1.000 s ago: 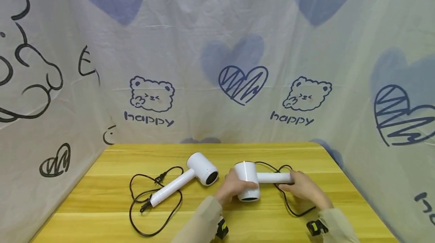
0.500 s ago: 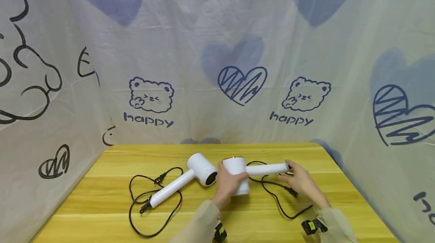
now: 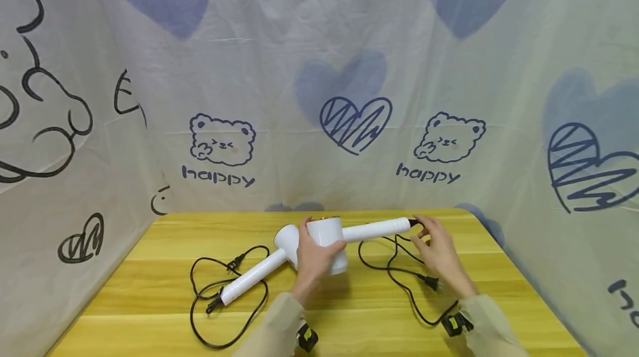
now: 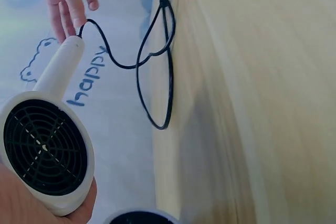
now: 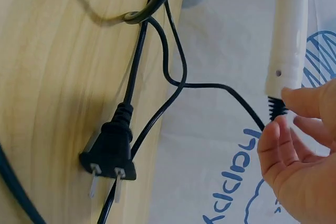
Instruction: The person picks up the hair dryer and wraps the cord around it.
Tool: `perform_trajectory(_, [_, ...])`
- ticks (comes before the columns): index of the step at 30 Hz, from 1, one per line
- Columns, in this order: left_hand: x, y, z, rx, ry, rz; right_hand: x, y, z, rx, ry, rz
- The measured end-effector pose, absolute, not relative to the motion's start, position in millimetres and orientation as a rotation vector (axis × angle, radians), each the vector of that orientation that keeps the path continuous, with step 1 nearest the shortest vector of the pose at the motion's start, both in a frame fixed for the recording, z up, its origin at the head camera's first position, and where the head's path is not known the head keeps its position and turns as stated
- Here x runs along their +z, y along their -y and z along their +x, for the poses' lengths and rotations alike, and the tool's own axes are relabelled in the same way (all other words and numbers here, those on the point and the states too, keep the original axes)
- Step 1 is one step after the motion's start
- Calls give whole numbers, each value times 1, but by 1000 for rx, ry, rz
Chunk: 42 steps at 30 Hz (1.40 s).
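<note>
My left hand (image 3: 314,257) grips the barrel of a white hair dryer (image 3: 376,229), held above the table with its handle pointing right. Its round black grille shows in the left wrist view, where the handle (image 4: 59,72) runs toward my other hand. The fingers of my right hand (image 3: 440,249) pinch the handle's end where the black cord comes out; the ribbed cord sleeve (image 5: 276,108) shows between them. A second white hair dryer (image 3: 254,276) lies to the left, its barrel partly hidden behind my left hand.
The held dryer's black cord (image 3: 394,269) loops down onto the wooden table (image 3: 379,324), with its two-pin plug (image 5: 107,150) dangling near the surface. Another cord (image 3: 193,312) coils round the left dryer's handle. A printed cloth (image 3: 289,179) hangs behind and at both sides.
Both hands have lifted the right hair dryer off the table and carried it left and away from me, its handle tilting up at the right. The left dryer stays put.
</note>
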<state>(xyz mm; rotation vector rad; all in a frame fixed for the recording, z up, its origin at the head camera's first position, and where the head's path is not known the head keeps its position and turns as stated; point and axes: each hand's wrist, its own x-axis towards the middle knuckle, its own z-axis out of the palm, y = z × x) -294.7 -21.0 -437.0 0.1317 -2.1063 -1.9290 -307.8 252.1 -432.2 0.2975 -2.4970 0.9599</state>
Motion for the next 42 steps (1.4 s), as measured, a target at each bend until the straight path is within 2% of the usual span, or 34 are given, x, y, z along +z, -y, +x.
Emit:
perform_trajectory(7, [-432, 40, -301, -2064, 1935, 170, -430, -252, -312, 1056, 2499, 194])
perform_trajectory(12, [-432, 51, -303, -2127, 1927, 198, -432, -253, -310, 1162, 2527, 226])
perform_trajectory(30, [-433, 68, -308, -2212, 1953, 72, -414, -225, -316, 1776, 2300, 243])
perform_trajectory(42, [-432, 74, -310, -2169, 2062, 36, -404, -212, -320, 1913, 2239, 228])
